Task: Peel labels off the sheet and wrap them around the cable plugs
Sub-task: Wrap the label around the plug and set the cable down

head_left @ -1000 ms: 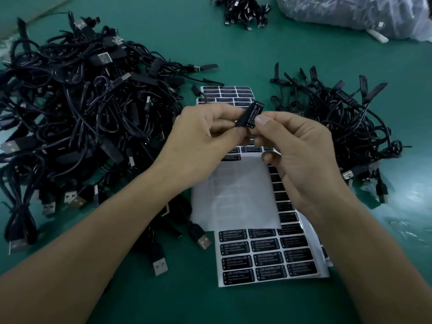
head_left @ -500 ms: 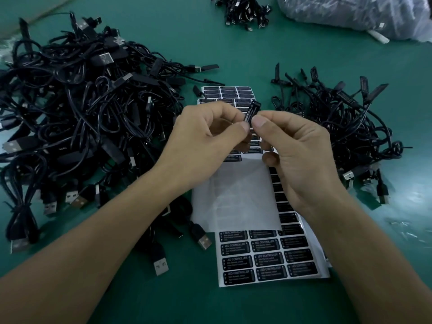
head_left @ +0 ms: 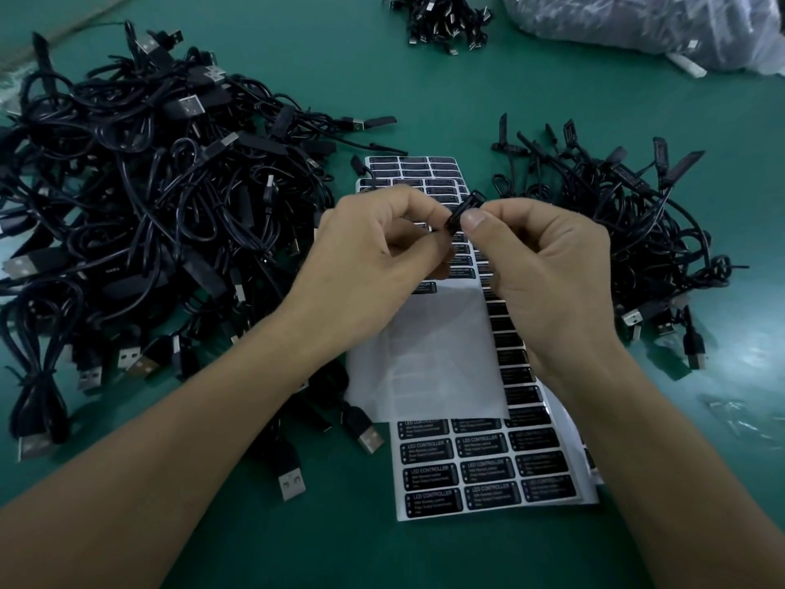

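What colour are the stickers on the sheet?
Black with pale writing, on a white sheet; stickers show in the head view.

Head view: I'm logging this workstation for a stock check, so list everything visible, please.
table: one, green, under everything
large cable pile: one, black, left
small cable pile: one, black, right
cable bundle: one, black, top centre
plastic bag: one, greyish, top right
label sheets: at least two overlapping, white with black labels, centre
plug: one, black, pinched between both hands above the sheets
left hand: one, pinches the plug
right hand: one, pinches the plug
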